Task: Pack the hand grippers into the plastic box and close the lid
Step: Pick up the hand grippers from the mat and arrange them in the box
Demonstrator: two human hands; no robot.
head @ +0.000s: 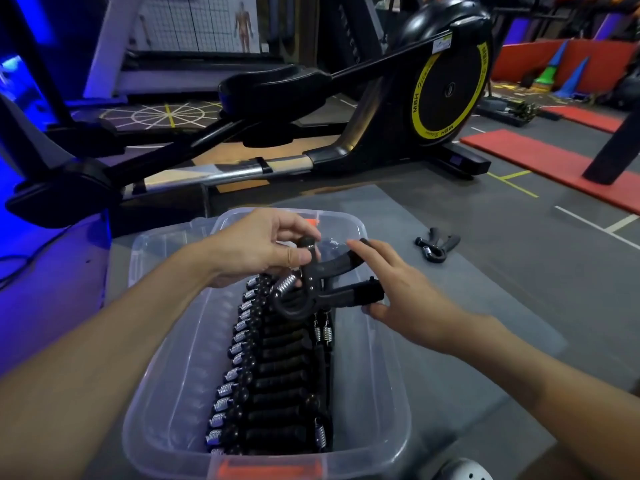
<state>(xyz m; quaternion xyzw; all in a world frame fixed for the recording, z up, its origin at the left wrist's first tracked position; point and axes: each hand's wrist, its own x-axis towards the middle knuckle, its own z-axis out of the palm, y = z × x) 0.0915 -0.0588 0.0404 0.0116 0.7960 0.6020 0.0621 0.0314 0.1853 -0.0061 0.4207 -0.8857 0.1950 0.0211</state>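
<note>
i see one hand gripper held up over the far half of the clear plastic box, just above the packed row. my left hand pinches the round knob at its top between thumb and fingertips, so the spring end hangs toward the left. my right hand is spread, with straight fingers lying against the tips of the two handles and the thumb just under the lower one; it does not curl round them.

counting: one gripper in hand, one single-file row in the box with about fourteen coil springs showing down its left edge, and what looks like two loose grippers tangled together on the grey mat to the right, well apart from the box. the exact number there i cannot tell.

the grippers are black, with ribbed foam-like handles, bright metal coil springs and glossy ball knobs. the box is see-through, rectangular, with rounded corners and an orange latch at the near end. behind it stands a black elliptical trainer with a yellow-ringed wheel, and red floor mats lie to the right
</note>
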